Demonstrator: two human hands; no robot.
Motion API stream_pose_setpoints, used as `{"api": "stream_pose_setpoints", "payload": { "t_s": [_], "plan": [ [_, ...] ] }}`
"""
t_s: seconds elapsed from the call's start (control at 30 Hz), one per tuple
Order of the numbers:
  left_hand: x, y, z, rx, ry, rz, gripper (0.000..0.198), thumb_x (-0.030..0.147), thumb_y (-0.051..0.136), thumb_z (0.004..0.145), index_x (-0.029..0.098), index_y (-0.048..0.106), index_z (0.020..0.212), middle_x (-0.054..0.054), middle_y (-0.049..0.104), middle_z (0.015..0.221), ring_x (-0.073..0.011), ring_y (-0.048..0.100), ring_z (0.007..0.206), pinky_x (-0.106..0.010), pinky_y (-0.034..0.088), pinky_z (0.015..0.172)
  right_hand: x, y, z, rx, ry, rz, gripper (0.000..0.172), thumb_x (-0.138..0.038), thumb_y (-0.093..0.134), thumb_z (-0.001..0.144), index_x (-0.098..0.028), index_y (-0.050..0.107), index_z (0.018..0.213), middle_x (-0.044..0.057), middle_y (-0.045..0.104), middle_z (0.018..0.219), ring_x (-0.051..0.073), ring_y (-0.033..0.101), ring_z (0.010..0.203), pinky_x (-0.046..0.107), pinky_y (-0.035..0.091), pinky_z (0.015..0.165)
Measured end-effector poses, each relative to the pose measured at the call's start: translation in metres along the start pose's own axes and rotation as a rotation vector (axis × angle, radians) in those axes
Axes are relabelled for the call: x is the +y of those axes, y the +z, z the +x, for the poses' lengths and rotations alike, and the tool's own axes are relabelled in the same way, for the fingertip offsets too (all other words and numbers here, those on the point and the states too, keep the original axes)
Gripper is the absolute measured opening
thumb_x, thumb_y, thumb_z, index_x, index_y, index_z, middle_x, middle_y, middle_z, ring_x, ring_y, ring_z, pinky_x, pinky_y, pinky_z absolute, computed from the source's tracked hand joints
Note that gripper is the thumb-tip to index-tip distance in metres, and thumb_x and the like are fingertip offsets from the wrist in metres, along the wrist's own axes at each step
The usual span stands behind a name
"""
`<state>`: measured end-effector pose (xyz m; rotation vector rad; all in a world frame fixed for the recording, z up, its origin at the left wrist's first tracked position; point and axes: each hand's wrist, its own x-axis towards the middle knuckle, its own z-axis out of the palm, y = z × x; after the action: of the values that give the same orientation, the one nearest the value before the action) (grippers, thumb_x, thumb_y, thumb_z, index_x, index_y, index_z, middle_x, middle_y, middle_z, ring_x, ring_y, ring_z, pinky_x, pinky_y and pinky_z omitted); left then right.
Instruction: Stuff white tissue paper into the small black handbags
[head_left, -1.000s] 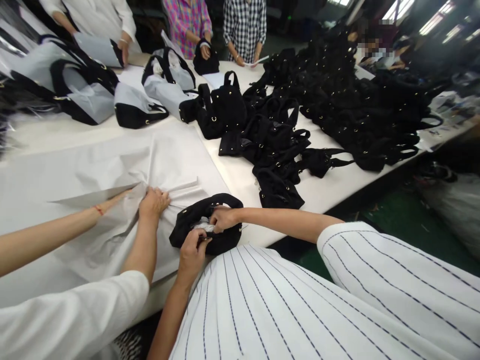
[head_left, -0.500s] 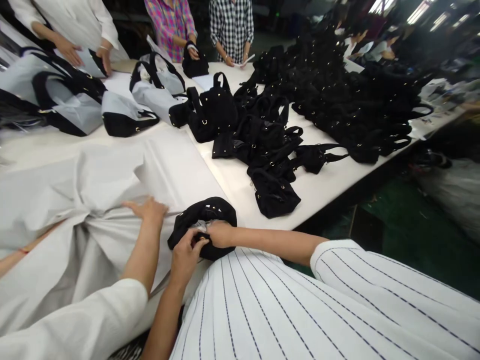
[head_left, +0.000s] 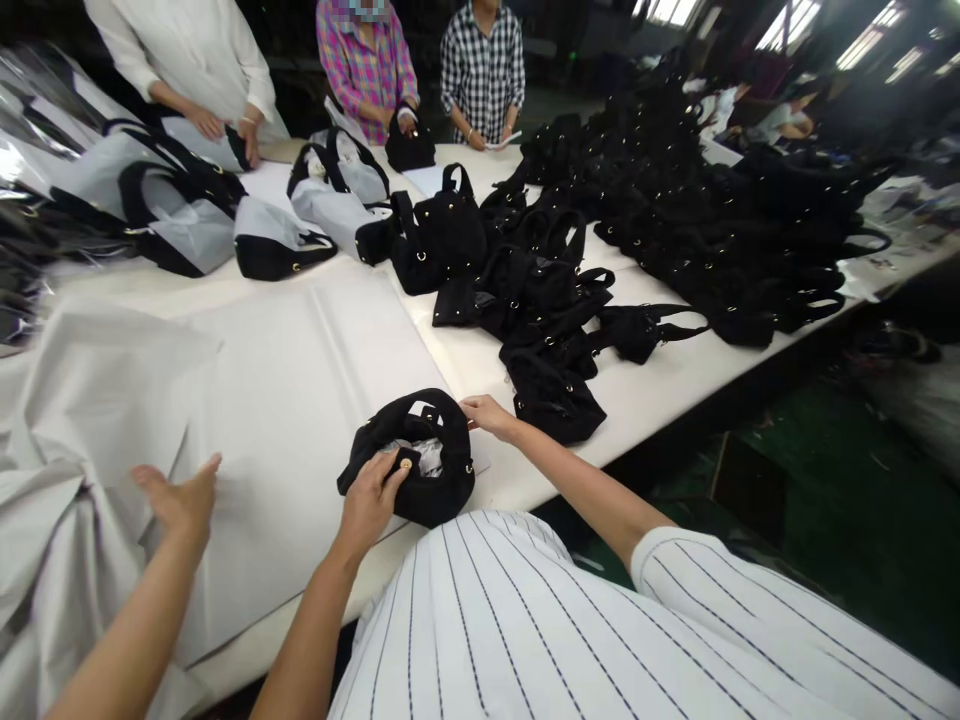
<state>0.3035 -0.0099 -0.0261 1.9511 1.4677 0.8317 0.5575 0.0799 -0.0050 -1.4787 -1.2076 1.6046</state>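
Observation:
A black handbag (head_left: 450,495) stands on the table edge right in front of me, its mouth facing up and crumpled pale stuffing (head_left: 429,457) showing inside. My left hand (head_left: 369,503) grips the near rim, thumb and fingers on a black tab with a round gold snap (head_left: 406,465). At the bag's right side, beside the handle, my right hand (head_left: 489,414) is closed in a pinch. A small reddish bit shows at its fingertips; I cannot make out what it is. Another person's open hand (head_left: 180,500) is to the left, over pale grey sheeting.
Several black bags (head_left: 555,400) lie just beyond, with a large heap of black bags (head_left: 720,220) behind. Grey-wrapped bags (head_left: 281,245) stand at the far left. Co-workers (head_left: 484,75) stand across the table. The table edge (head_left: 660,440) runs away to the right.
My right hand has come out of the bag's mouth and moved to its right side. The neighbour's hand and the grey sheeting have shifted left, baring a flat sheet.

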Motion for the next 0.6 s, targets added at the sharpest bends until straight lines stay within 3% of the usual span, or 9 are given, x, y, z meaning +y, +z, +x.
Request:
{"api": "stream_pose_setpoints", "payload": {
  "t_s": [0.17,0.27,0.33,0.47,0.6],
  "plan": [
    [0.002,-0.013,-0.001,-0.103,-0.138,0.113,0.034,0.047,0.047,0.091,0.022,0.065,0.105,-0.004,0.068,0.109,-0.0223,0.064,0.100,-0.032,0.049,0.088,0.005,0.043,0.016,-0.164,0.004,0.030,0.012,-0.022,0.071,0.069,-0.011,0.066,0.067,-0.003,0.061,0.055,0.009,0.053,0.053,0.019,0.042,0.052],
    [0.006,-0.019,-0.006,-0.165,-0.195,0.200,0.029,0.043,0.045,0.092,0.024,0.064,0.103,-0.003,0.068,0.109,-0.0225,0.064,0.097,-0.032,0.047,0.080,0.008,0.053,0.009,-0.305,0.018,0.038,0.020,-0.028,0.075,0.064,-0.011,0.068,0.073,-0.001,0.065,0.063,0.012,0.057,0.060,0.023,0.045,0.058],
    [0.011,-0.022,-0.007,-0.198,-0.212,0.248,0.026,0.041,0.044,0.092,0.026,0.063,0.101,-0.002,0.068,0.109,-0.0224,0.064,0.095,-0.031,0.045,0.075,0.008,0.057,0.006,-0.315,-0.038,-0.027,0.025,-0.031,0.076,0.063,-0.011,0.067,0.076,0.000,0.066,0.067,0.015,0.059,0.065,0.025,0.046,0.062],
    [0.022,-0.025,-0.003,-0.211,-0.219,0.330,0.023,0.039,0.045,0.092,0.028,0.064,0.098,0.000,0.069,0.108,-0.0223,0.064,0.092,-0.030,0.041,0.070,0.006,0.067,0.005,-0.159,-0.252,-0.539,0.024,-0.030,0.074,0.068,-0.014,0.064,0.084,0.003,0.067,0.084,0.020,0.060,0.083,0.028,0.046,0.072],
    [0.023,-0.022,-0.003,-0.168,-0.216,0.342,0.026,0.043,0.045,0.093,0.028,0.066,0.097,0.000,0.070,0.102,-0.0222,0.065,0.089,-0.030,0.039,0.067,0.006,0.079,0.005,-0.024,-0.317,-1.053,0.027,-0.024,0.062,0.081,-0.015,0.059,0.106,0.009,0.065,0.104,0.020,0.060,0.093,0.028,0.045,0.078]
  ]
}}
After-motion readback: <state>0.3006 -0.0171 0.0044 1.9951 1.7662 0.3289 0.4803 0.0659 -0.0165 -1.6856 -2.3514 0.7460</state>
